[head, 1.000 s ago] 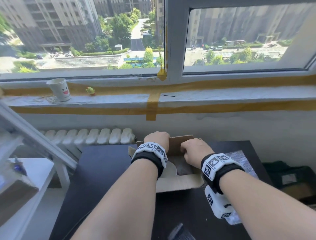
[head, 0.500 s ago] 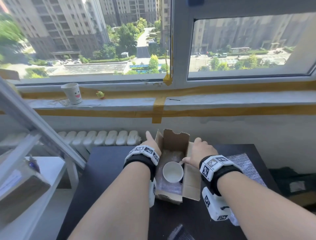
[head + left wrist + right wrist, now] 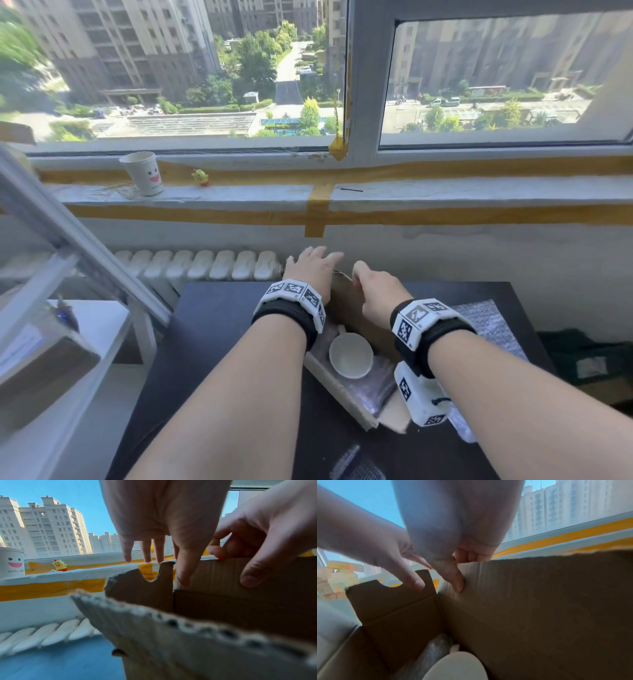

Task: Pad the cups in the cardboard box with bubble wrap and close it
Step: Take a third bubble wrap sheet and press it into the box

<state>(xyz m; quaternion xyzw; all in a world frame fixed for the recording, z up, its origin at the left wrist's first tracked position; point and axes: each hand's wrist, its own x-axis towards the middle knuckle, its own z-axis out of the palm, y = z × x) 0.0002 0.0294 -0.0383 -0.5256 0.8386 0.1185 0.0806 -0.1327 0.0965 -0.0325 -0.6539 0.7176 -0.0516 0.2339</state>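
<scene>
The cardboard box (image 3: 342, 387) sits open on the dark tabletop (image 3: 219, 342), a white cup (image 3: 351, 354) upright inside it on bubble wrap (image 3: 375, 387). At the box's far end the right hand (image 3: 376, 291) pinches the top edge of the long side flap, thumb inside and fingers curled over it; the left hand (image 3: 313, 270) has straight fingers, its thumb laid against the notched end flap (image 3: 142, 588) and gripping nothing. To close well, I would fold the notched end flap down first, then bring the long flap over it, keeping the cup's rim clear (it looks close under the flaps). Whether more cups sit in the box is hidden by the wrists; more bubble wrap beyond the box's right side is partly cut off
</scene>
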